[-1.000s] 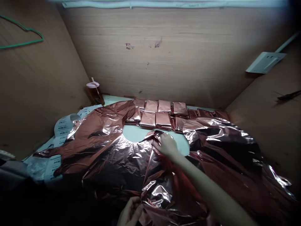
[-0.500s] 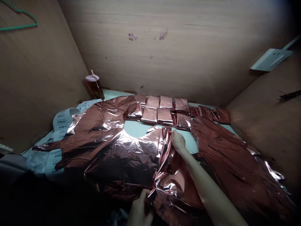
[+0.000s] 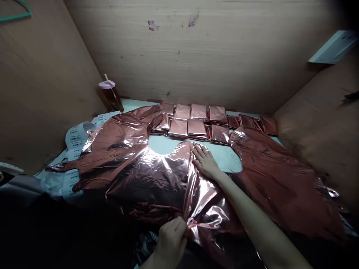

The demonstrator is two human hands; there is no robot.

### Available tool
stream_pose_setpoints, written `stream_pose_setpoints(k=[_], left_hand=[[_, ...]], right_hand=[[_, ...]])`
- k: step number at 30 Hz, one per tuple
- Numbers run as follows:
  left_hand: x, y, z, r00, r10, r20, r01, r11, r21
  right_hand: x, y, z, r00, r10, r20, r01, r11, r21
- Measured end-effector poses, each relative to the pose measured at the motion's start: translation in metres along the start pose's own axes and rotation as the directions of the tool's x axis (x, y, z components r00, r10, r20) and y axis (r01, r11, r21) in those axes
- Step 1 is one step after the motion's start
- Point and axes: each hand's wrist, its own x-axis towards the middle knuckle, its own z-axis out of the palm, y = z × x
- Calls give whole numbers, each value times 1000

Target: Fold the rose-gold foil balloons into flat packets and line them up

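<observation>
Spread over the table lies a flat, creased rose-gold foil balloon, its lower edge falling into shadow near my body. My left hand is closed around the foil at this near edge, its fingertips partly hidden. Farther up, my right hand lies flat on the gathered fold, fingers stretched out and pointing to the upper left. Creases run between the two hands. On the right, past my forearm, another large piece of the same foil lies flat; whether it joins the first one I cannot tell.
Several folded foil packets stand in two rows at the back of the pale table. Left are a lidded cup of brown drink and a strip of printed labels. Wooden walls enclose the table; a power strip hangs on the right.
My right hand has gone from pinching the fold's far end to lying flat on it. My left hand keeps its grip on the near edge. The view has tilted slightly down.
</observation>
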Motion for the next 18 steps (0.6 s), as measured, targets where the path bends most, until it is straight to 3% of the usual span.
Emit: stream_pose_setpoints(k=[2,3,5,6,8,10,13,15,18], left_hand=[[-5,-5,-2,989,-145,15,146,976,-161],[-6,-7,-2,963,-267,40,267,922,-281],[-5,-12,-3,851,-484,206,516,693,-503],[-2,-12,-3,784,-526,328,610,560,-560],[10,-4,-6,681,-483,551,728,366,-579],[30,17,-15,635,-376,675,771,251,-585],[79,69,-40,609,-198,768,791,83,-606],[124,110,-54,602,-148,785,796,31,-604],[201,165,-54,645,-115,756,760,-4,-649]], right_hand=[[0,4,-1,999,0,42,-2,999,39],[-3,7,-6,999,11,52,-14,998,53],[-18,7,-26,999,16,41,-20,994,105],[-32,4,-39,1000,4,23,-7,988,152],[-73,-7,-68,999,-34,-32,42,964,264],[-128,-27,-91,994,-46,-103,77,945,317],[-206,-66,-103,964,-40,-262,85,983,162],[-240,-86,-100,916,-54,-397,57,998,-4],[-256,-82,-99,776,84,-625,-205,971,-124]])
